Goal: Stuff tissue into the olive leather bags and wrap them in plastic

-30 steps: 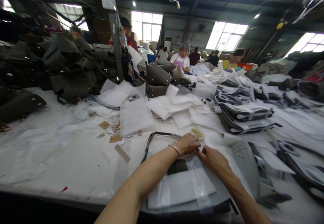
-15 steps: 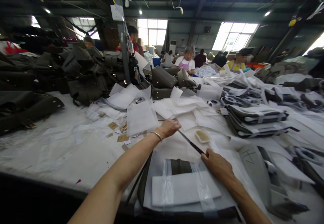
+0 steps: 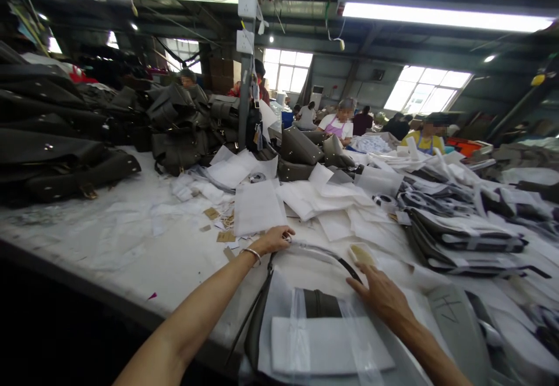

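Observation:
A dark handbag, partly wrapped in white foam sheets and clear tape, lies right in front of me on the white table. Its long strap arcs across the table beyond it. My left hand, a bangle on its wrist, is closed on the strap's far left end. My right hand rests open and flat on the wrapping, fingertips touching the strap's right part. A small oval white dish sits just beyond my right fingers.
Loose white foam sheets and small brown tags litter the middle of the table. Dark bags are piled at the left and back. Wrapped bags are stacked at the right. A post stands behind; several people work at the far end.
My left hand has pulled the strap's end away to the left, then lowered it toward the table so it bows. My right hand stayed on the wrapped bag. The view has tilted and shifted left.

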`<state>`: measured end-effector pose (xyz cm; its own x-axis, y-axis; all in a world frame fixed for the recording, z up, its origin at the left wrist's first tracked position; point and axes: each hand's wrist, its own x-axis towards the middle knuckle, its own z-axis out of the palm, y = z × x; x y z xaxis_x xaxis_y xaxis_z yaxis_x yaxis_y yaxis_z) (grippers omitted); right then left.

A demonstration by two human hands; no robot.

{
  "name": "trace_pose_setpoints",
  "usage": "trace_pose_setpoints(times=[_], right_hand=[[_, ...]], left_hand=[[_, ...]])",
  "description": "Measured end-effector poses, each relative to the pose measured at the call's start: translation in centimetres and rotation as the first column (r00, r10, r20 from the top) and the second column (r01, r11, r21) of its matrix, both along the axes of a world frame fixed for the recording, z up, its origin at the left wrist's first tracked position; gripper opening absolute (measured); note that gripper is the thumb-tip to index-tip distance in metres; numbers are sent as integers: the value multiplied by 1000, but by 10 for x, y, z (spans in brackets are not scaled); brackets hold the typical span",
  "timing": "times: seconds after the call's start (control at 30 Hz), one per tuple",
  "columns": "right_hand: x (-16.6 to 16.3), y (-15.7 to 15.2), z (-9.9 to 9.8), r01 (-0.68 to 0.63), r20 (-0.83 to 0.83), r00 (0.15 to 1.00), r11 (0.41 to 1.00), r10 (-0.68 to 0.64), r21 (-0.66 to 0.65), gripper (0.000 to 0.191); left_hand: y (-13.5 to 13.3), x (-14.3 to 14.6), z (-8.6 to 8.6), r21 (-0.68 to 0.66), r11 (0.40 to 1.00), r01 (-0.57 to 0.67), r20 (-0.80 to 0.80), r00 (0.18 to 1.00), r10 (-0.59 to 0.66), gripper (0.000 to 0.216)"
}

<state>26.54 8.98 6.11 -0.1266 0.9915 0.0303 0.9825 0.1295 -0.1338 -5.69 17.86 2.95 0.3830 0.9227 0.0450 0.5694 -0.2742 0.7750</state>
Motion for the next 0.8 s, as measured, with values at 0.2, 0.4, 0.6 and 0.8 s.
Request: trace_pose_setpoints(times=[0.2, 0.4, 0.6, 0.8], right_hand=[[-67, 27, 17, -272, 12, 962, 947, 274, 172, 56], [-73, 53, 9, -231, 266, 938, 973, 223, 2, 21], [-4, 50, -6, -57, 320, 943, 993, 89, -107, 32], [28, 37, -4, 43, 143, 990, 939, 6, -340, 28]], left_hand=[[-19, 31, 8, 29, 999, 28, 244, 969, -35, 40], [-23, 20, 5, 37, 997, -63, 281, 958, 50, 28], [-20, 4, -8, -59, 990, -126, 311, 941, 138, 25], [-26, -4, -20, -211, 975, -65, 437, 886, 153, 28]])
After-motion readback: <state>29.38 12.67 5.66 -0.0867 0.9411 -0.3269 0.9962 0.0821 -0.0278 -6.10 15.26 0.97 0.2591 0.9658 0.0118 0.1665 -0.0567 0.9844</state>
